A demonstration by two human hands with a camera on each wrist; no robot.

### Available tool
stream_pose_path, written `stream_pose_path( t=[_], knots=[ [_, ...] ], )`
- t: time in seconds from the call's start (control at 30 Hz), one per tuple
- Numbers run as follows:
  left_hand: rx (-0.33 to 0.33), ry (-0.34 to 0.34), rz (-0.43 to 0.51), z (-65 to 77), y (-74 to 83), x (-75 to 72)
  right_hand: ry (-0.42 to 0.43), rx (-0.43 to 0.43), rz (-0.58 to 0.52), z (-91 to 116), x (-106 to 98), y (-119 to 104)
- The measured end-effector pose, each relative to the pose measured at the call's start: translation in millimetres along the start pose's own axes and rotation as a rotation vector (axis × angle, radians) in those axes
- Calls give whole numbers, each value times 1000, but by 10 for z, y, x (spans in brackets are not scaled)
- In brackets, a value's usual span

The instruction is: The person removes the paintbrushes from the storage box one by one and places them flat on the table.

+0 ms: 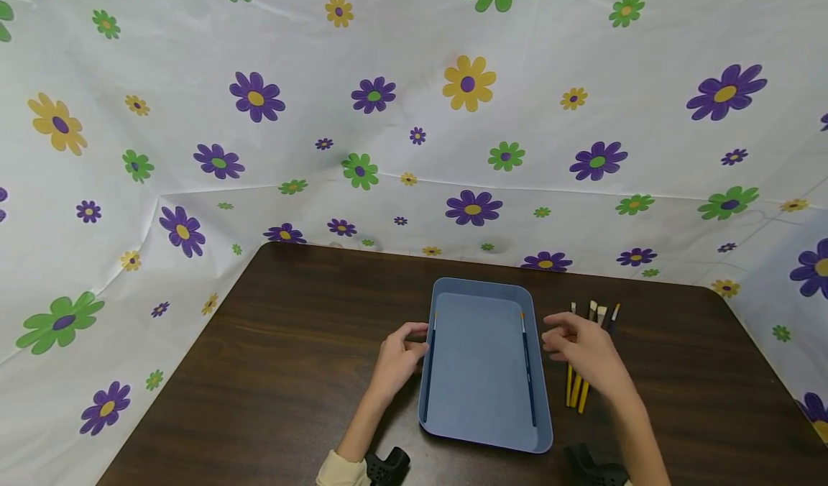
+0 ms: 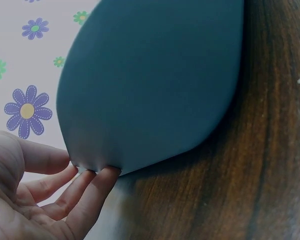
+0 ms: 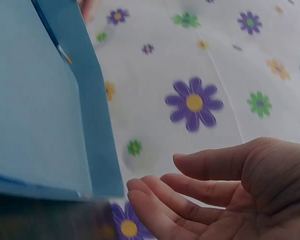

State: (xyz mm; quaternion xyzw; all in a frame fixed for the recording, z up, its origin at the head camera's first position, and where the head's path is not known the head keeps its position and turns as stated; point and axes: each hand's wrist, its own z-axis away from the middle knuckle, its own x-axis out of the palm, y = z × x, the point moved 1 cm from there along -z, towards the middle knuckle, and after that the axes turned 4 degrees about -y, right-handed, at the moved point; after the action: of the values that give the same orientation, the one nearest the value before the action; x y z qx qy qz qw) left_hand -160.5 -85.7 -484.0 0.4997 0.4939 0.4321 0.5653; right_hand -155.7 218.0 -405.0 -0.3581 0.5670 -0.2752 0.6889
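Observation:
A shallow blue-grey tray (image 1: pixel 481 371) lies on the table, with one dark-handled paintbrush (image 1: pixel 430 371) along its left wall and another dark paintbrush (image 1: pixel 527 371) along its right side. My left hand (image 1: pixel 399 356) touches the outside of the tray's left wall with its fingertips. In the left wrist view those fingertips (image 2: pixel 107 175) meet the wall's edge, fingers fairly straight. Just right of the tray, my right hand (image 1: pixel 585 349) hovers with fingers loosely bent and nothing between them, apart from the rim. It partly hides several yellow-handled paintbrushes (image 1: pixel 582 396) on the table.
The dark wooden table (image 1: pixel 291 371) extends to both sides of the tray. White cloth with printed flowers (image 1: pixel 414 54) hangs behind the table's back edge and around its sides.

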Motion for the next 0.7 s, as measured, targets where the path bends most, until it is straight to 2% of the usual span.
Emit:
stream_pose_path(
  t=[0.17,0.3,0.7],
  knots=[
    [-4,0,1,-3,2,2,-34,-18,-31,-37,189,-99],
    [-1,-1,0,-4,5,2,-34,-37,-12,-49,329,-152],
    [3,-5,10,-2,-12,-4,-81,-70,-28,-106,756,-232]
  ],
)
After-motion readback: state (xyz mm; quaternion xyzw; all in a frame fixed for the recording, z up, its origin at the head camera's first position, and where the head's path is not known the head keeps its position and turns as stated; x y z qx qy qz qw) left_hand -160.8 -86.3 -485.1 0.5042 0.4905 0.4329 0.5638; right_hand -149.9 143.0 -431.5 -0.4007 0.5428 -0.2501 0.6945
